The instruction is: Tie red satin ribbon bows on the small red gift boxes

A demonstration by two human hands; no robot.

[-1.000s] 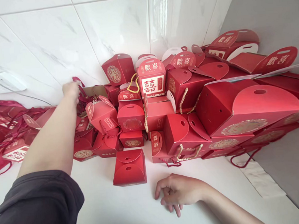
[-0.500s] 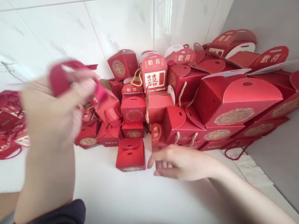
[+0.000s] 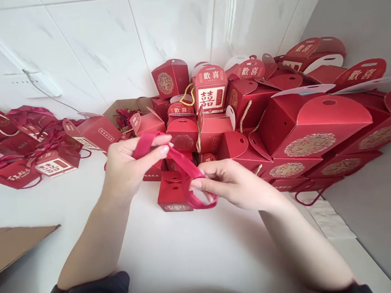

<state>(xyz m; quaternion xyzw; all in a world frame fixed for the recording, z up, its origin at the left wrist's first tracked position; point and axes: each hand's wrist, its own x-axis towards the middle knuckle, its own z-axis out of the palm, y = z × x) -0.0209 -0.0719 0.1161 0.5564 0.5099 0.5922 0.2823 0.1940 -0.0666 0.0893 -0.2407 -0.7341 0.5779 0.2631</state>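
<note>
Red ribbon (image 3: 187, 164) is being held between two hands above the bench (image 3: 176, 255), partly covering a small red box (image 3: 170, 194) in the view; whether the two are touching is not being shown. At far left, boxes with ribbons (image 3: 53, 166) are resting on the bench, with a piece of cardboard (image 3: 18, 246) lying nearer. Next, the left hand (image 3: 121, 169) is being used with its grip closed: thumb and forefinger are being pinched on the ribbon, a loop of which is passing over the forefinger. In the middle, the strip is slanting down to the right; it is probably being served best by light, even tension and a flat lie, since soft ribbon is easily being twisted. At right, the grip of the right hand (image 3: 236, 184) is likewise being closed on the ribbon by thumb and fingers, with a loop hanging below; that loop is best being spared snags on the box flaps. Farther right, stacked red boxes (image 3: 331, 123) are standing beside the grey wall (image 3: 383, 196).
</note>
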